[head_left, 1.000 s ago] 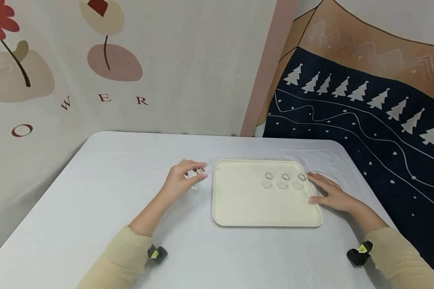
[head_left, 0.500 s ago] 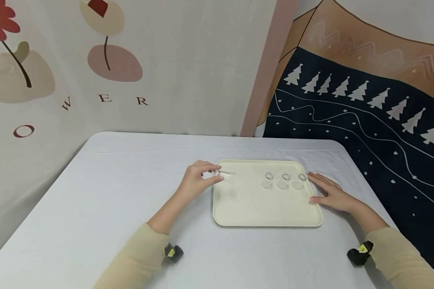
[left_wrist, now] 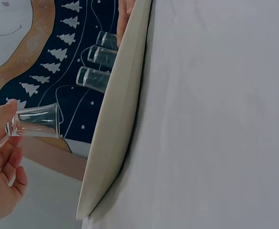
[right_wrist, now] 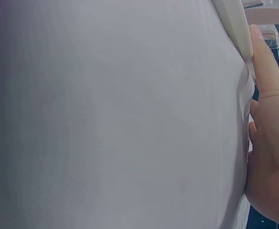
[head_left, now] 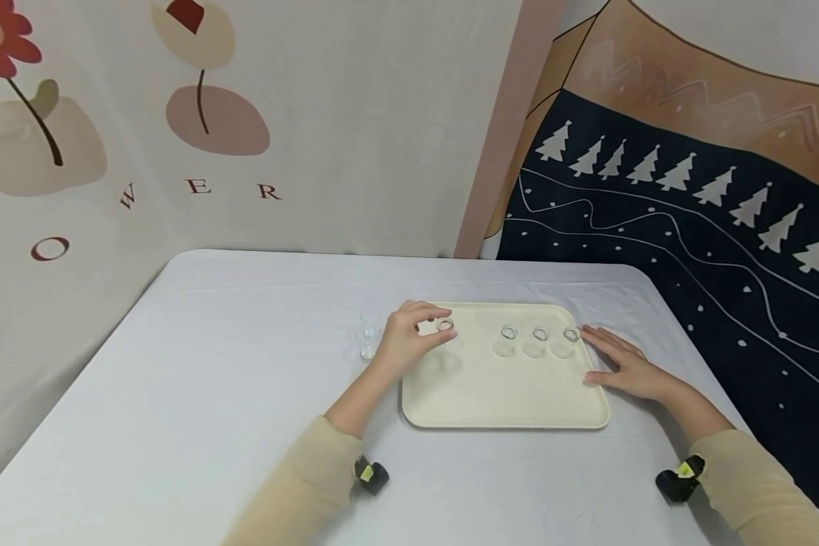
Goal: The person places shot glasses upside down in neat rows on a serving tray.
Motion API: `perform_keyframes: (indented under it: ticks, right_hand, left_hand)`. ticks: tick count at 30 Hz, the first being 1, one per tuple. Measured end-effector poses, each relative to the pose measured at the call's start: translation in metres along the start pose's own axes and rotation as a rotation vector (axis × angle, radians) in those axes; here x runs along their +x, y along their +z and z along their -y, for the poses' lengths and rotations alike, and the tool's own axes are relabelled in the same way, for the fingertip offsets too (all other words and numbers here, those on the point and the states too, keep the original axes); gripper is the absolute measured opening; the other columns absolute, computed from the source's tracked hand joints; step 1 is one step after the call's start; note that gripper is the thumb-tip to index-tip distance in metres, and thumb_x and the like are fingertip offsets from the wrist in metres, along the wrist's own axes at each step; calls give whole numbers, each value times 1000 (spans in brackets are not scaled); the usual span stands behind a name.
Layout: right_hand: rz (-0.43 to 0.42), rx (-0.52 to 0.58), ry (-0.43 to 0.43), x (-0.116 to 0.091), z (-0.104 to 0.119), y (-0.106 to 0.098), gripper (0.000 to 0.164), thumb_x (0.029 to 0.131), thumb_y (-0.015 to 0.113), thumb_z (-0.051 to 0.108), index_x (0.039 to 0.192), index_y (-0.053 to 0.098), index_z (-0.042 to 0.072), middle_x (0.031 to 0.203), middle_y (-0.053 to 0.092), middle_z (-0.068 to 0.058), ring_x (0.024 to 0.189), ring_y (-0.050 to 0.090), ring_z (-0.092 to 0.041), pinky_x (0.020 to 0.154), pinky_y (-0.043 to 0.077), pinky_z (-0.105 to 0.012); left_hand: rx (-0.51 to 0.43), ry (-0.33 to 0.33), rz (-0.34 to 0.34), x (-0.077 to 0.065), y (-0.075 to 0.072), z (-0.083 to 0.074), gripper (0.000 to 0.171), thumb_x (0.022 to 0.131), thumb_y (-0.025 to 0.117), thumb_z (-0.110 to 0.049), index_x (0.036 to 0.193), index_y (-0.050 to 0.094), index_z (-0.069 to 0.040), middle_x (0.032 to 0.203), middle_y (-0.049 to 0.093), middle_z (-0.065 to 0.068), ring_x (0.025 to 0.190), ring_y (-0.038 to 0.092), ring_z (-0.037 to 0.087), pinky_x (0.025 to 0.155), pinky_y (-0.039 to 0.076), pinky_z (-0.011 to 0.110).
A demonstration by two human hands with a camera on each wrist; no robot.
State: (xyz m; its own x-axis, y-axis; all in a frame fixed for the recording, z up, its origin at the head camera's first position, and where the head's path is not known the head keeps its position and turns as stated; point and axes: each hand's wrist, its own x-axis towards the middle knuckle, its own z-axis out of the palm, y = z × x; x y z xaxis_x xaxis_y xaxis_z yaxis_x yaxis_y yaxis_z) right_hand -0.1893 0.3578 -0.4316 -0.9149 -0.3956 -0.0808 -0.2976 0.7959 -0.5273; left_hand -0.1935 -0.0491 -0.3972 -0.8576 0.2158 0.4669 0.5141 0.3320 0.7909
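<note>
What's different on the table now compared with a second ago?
The left hand moved rightward, carrying a small clear glass from beside the tray to above the tray's left part. Half a second ago the glass lay sideways; now it is roughly vertical. Nothing was let go. The tray, the three glasses on it and the right hand at its right edge stayed put.

Clear glass (left_wrist: 37, 121), wider end down, over tray (head_left: 505, 394)

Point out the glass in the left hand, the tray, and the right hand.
Held glass (left_wrist: 37, 121), left wrist view: middle of its clear side wall.
Tray (head_left: 498, 396), head view: bare floor toward the near edge.
Right hand (head_left: 628, 371), head view: back of the hand.
</note>
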Motion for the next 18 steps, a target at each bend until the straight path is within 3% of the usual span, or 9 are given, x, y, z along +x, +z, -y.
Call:
perform_keyframes:
  ticks: [7,12,18]
  right_hand:
    - [-2,2,0,0,-1,0,85,84,72,37,149,28,5,152,19,-28,138,8,-50,101,4,-70]
    - [-3,0,-7,0,-2,0,84,84,72,36,148,29,3,152,18,-28,137,8,-51,101,4,-70]
    - [-1,1,-6,0,-1,-1,85,84,71,37,149,28,4,152,18,-28,137,8,-50,101,3,-70]
  left_hand:
    - [-11,8,-4,7,22,1,30,75,82,-11,102,74,-1,101,70,9,95,57,23,77,46,42]
    - [-28,-43,-1,11,35,2,30,76,82,-11,102,73,-1,101,70,10,96,59,25,85,45,38]
    - [-43,-112,37,14,50,6,30,76,81,-10,104,73,-2,102,69,8,98,56,23,86,47,38]
